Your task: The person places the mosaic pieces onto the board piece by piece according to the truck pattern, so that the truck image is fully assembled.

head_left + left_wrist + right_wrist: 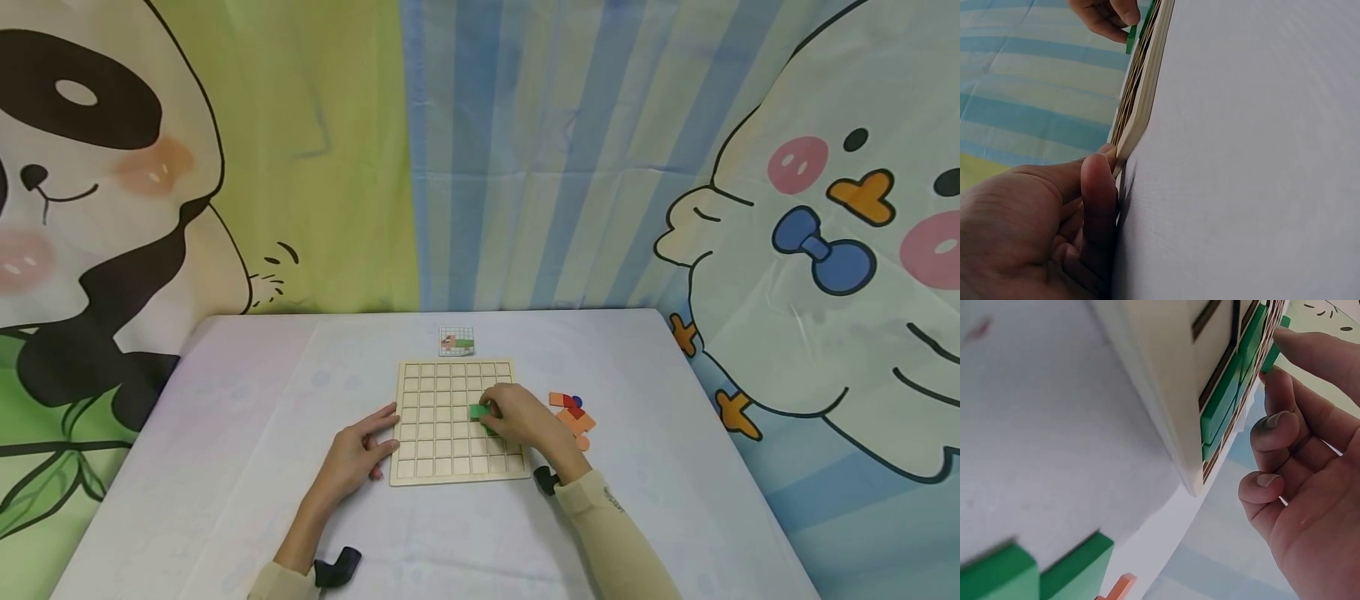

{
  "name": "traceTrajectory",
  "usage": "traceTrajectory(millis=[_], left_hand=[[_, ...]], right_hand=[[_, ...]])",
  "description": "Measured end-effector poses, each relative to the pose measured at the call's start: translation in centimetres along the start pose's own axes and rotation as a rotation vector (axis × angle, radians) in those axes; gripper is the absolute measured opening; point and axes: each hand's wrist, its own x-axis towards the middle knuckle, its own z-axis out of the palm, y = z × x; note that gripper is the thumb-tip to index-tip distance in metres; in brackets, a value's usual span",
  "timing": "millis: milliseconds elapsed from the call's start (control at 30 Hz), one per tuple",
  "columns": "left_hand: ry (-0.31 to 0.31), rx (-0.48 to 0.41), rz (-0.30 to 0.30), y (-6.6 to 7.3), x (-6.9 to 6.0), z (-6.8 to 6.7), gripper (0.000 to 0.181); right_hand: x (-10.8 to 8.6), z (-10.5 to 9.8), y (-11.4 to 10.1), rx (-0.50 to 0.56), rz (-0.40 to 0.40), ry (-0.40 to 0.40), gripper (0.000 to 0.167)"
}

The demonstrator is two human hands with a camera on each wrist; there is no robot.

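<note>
Left hand (348, 458) touches a grid board (431, 447); right hand (522, 417) pinches a green block (1270, 357).
On the bench (225, 467), the left hand's fingers lie extended, clasping nothing, along the board's left edge. The right hand's grip has the block between thumb and finger, just right of the board's middle, near seated green pieces (1220, 403). Squaring it to a cell before pressing should keep its neighbours put. Loose pieces (574, 419) lie right; a picture card (457, 341), far.

The white table (225, 467) supports a wooden grid board (431, 446). A picture card (457, 342) sits beyond the board's far edge. Loose coloured pieces (569, 419) lie to the board's right.
</note>
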Motion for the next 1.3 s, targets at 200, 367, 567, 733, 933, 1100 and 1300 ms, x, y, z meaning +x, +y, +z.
traceTrajectory(millis=[200,367,567,733,933,1100,1300], left_hand=[[-0.001,-0.009,0.008,-0.04,0.03,-0.03,0.054],[0.003,-0.01,-0.001,0.02,-0.01,-0.02,0.054],[0.004,-0.008,-0.011,0.05,-0.01,0.04,0.055],[0.002,-0.004,-0.007,0.04,-0.02,0.02,0.055],[0.001,-0.001,-0.004,0.09,-0.01,-0.04,0.055],[-0.001,-0.007,-0.002,0.03,-0.02,0.03,0.054],[0.004,-0.013,-0.005,0.06,0.15,0.05,0.053]], right_hand=[[0.28,0.23,-0.03,-0.032,-0.004,-0.002,0.026],[0.44,0.34,0.02,-0.041,0.002,-0.004,0.026],[0.53,0.39,0.01,-0.021,0.017,-0.016,0.027],[0.69,0.53,0.08,-0.021,0.026,-0.019,0.028],[0.71,0.56,0.08,-0.012,0.023,-0.023,0.028],[0.51,0.49,0.21,-0.008,0.012,-0.02,0.029],[0.05,0.14,0.78,0.007,-0.007,0.014,0.028]])
